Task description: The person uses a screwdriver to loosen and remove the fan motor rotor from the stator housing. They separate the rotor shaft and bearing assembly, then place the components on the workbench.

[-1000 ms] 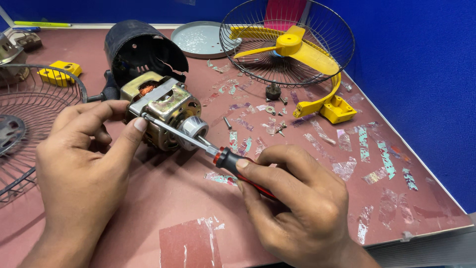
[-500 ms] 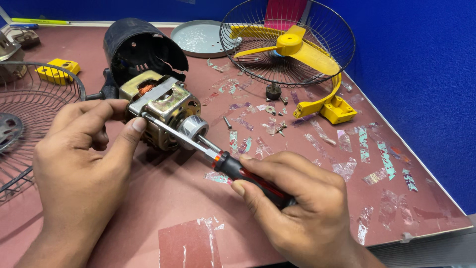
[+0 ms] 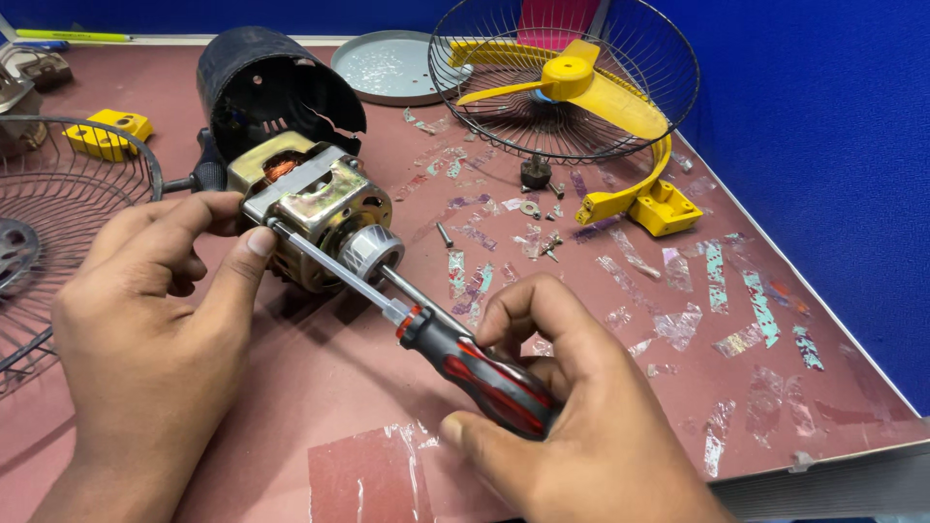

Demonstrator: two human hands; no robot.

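The fan motor [image 3: 315,208] lies on its side near the middle of the maroon table [image 3: 833,387], just in front of its black rear housing [image 3: 266,87]; the left hand [image 3: 145,320] braces it with the thumb pressed by the screwdriver [image 3: 426,324] tip, and the right hand [image 3: 572,416] is wrapped firmly round the red-and-black handle. To turn cleanly, the blade should stay square in the screw head with steady inward pressure while that thumb keeps it from slipping. Loose screws [image 3: 538,237], tape scraps, a yellow-bladed fan guard [image 3: 562,77], a grey disc [image 3: 392,66] and another wire grille [image 3: 58,242] crowd around, so small parts could scatter.
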